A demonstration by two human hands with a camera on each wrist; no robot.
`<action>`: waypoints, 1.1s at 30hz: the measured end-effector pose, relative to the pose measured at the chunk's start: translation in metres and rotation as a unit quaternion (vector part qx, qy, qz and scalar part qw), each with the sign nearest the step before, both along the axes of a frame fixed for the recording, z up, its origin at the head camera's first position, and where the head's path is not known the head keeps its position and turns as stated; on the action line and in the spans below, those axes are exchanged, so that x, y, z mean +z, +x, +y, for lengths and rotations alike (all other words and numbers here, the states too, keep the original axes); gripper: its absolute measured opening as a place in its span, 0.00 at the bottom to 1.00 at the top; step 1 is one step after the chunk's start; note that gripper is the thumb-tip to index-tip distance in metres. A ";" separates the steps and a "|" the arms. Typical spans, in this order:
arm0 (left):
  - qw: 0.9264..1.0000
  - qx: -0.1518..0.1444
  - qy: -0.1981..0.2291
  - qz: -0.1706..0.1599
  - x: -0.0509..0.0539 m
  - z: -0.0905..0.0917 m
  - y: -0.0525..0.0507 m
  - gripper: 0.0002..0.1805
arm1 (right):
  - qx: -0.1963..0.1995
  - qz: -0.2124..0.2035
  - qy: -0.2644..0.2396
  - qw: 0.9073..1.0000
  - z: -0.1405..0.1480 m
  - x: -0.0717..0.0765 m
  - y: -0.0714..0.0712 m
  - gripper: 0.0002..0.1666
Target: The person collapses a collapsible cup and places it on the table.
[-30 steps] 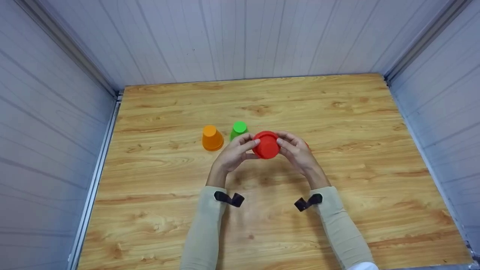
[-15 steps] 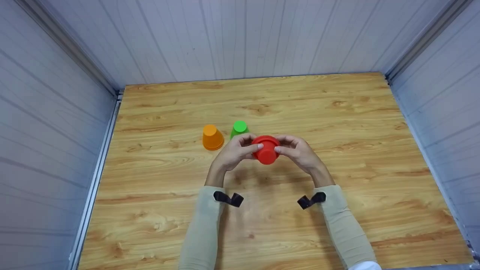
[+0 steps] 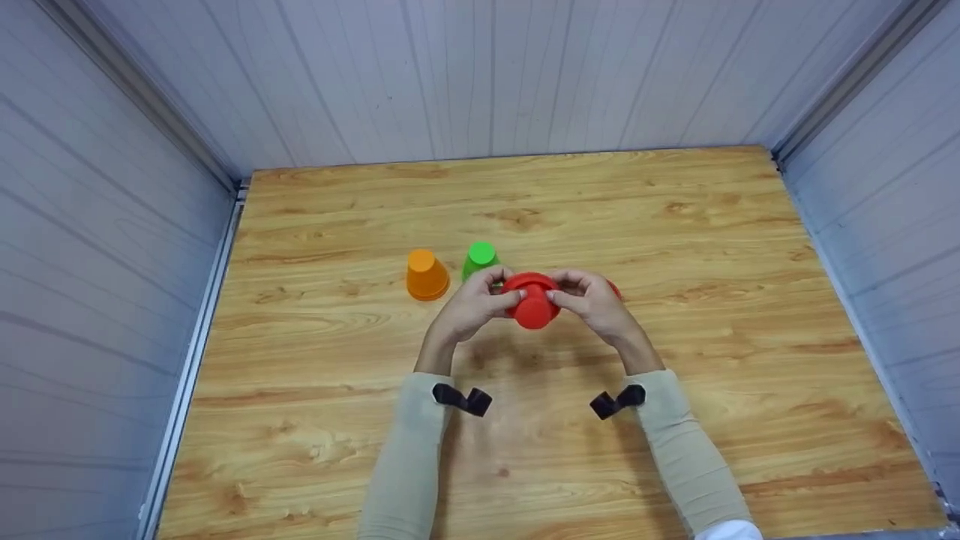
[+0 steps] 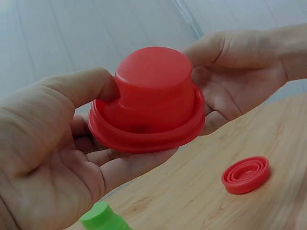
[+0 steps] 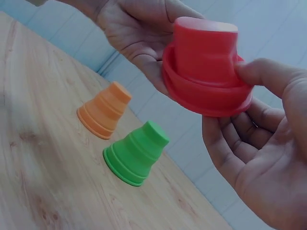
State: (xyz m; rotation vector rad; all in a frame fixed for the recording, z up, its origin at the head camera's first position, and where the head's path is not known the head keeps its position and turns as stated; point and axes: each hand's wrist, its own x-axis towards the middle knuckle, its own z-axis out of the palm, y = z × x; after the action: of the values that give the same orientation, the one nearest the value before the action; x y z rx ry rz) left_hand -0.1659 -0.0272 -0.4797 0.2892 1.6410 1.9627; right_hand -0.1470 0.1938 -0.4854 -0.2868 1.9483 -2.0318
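In mid-frame, the fingers (image 4: 139, 166) of my left hand (image 3: 466, 306) and right hand (image 3: 601, 307) pinch the red cup (image 4: 151, 100). I seem to be reshaping it; next calls for even pressure.

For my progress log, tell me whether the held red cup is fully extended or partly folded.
Partly folded: in the left wrist view, the red cup has its outer ring around its raised narrow section.

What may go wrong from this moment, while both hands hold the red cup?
The red cup could slip, since the left hand and right hand hold it above the table. Its wall bends near the thumbs, so it might fold unevenly. If dropped, it may hit the green cup nearby.
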 end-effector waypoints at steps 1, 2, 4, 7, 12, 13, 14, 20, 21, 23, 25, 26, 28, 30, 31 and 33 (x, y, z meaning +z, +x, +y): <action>1.000 -0.002 0.002 0.000 0.000 0.000 0.000 0.06 | 0.000 -0.003 0.000 1.000 0.000 0.000 0.000 0.17; 1.000 -0.003 0.006 0.000 0.000 0.001 0.000 0.06 | 0.001 -0.006 -0.003 1.000 0.000 -0.001 0.000 0.16; 1.000 -0.005 0.015 0.000 0.001 0.001 0.000 0.05 | 0.004 -0.018 -0.019 1.000 0.000 -0.001 -0.001 0.15; 1.000 -0.009 0.027 -0.001 0.001 0.000 -0.001 0.05 | 0.017 -0.042 -0.055 0.997 0.000 -0.003 -0.001 0.12; 0.999 -0.015 0.029 -0.006 0.001 -0.001 -0.002 0.06 | 0.034 -0.059 -0.086 0.994 0.001 -0.002 -0.002 0.09; 0.999 -0.017 0.027 -0.008 0.001 -0.001 -0.002 0.06 | 0.036 -0.053 -0.082 0.995 0.001 -0.002 -0.002 0.09; 0.999 -0.019 0.025 -0.011 0.002 -0.001 -0.001 0.07 | 0.039 -0.047 -0.077 0.995 0.002 -0.001 -0.002 0.09; 0.999 -0.044 0.011 -0.023 0.004 -0.002 -0.001 0.11 | 0.067 -0.022 -0.055 0.996 0.003 0.002 -0.001 0.08; 0.999 -0.047 0.010 -0.024 0.004 -0.002 0.000 0.12 | 0.073 -0.020 -0.053 0.996 0.003 0.003 -0.001 0.08; 0.998 -0.050 0.008 -0.024 0.004 -0.003 0.000 0.13 | 0.081 -0.016 -0.047 0.995 0.003 0.004 -0.001 0.09; 0.999 -0.047 0.009 -0.021 0.005 -0.003 0.000 0.13 | 0.082 -0.010 -0.035 0.996 0.002 0.005 0.000 0.10; 0.999 -0.046 0.009 -0.018 0.005 -0.003 0.001 0.13 | 0.080 -0.008 -0.028 0.996 0.002 0.005 0.000 0.10; 0.999 -0.043 0.008 -0.013 0.005 -0.003 0.001 0.12 | 0.073 -0.003 -0.014 0.997 0.002 0.006 0.001 0.11; 0.999 -0.039 0.008 -0.009 0.005 -0.003 0.002 0.12 | 0.061 -0.001 -0.002 0.998 0.002 0.006 0.001 0.13; 0.999 -0.036 0.008 -0.006 0.005 -0.002 0.002 0.12 | 0.054 0.000 0.003 0.999 0.002 0.006 0.002 0.13; 0.999 -0.031 0.009 0.001 0.005 0.000 0.002 0.10 | 0.041 0.002 0.014 0.999 0.002 0.006 0.002 0.15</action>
State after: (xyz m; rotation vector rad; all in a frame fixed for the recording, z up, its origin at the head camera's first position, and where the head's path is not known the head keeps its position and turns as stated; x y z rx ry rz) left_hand -0.1635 -0.0277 -0.4744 0.3439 1.5985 1.9324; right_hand -0.1448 0.1959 -0.4791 -0.3595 1.9328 -1.9530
